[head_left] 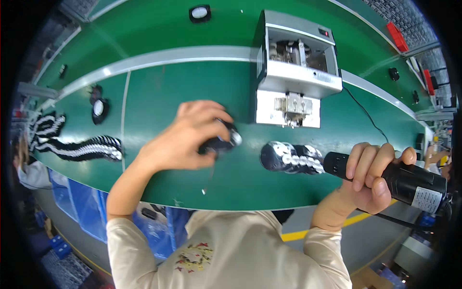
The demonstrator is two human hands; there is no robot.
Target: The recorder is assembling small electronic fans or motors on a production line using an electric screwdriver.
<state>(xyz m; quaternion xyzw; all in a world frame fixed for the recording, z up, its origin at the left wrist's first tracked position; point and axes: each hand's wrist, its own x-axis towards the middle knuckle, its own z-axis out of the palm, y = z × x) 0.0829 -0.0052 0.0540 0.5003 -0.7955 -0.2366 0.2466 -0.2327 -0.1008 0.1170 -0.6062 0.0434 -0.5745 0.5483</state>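
Note:
My left hand [195, 135] is curled over a dark, rounded part [219, 142] with a pale area at its right side, low over the green bench. Motion blurs the fingers a little, and the palm hides much of that part. A thin wire with a pale tip hangs below it. In my right hand [370, 176] is a black corded electric screwdriver [416, 185], gripped around its body, its narrower end pointing left. Just left of that end, a row of overlapping black-and-white round parts [291, 157] lies on the bench.
A grey bench machine [301, 62] with a metal fixture stands behind the row, its black cable trailing right. Long curved rows of similar parts [84, 147] lie at left, near another round part [99, 111]. Behind a metal rail, a green surface carries a black-framed part [199, 13].

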